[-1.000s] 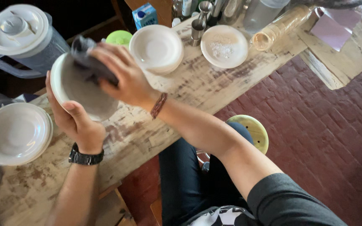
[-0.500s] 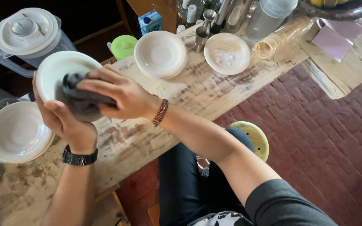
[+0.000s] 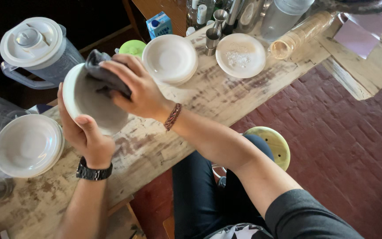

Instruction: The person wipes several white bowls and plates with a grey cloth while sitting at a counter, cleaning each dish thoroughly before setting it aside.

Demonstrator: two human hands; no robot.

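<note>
Worn wooden table [image 3: 226,95], white bowl [image 3: 91,99] and grey cloth [image 3: 105,75] in hands.

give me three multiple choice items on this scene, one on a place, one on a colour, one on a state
1. Where is the plate with white grains?
A. on the wooden table beyond the stack of white bowls
B. on the brick floor
C. on the stool

2. What colour is the cloth?
A. red
B. dark grey
C. yellow

3. How is the bowl being wiped held?
A. flat on the table
B. upside down on the pitcher
C. lifted and tilted in the left hand

Answers:
1. A, the plate lies on the table, past the stack of bowls.
2. B, the cloth under the right hand is dark grey.
3. C, the left hand grips the bowl clear of the table.
</note>
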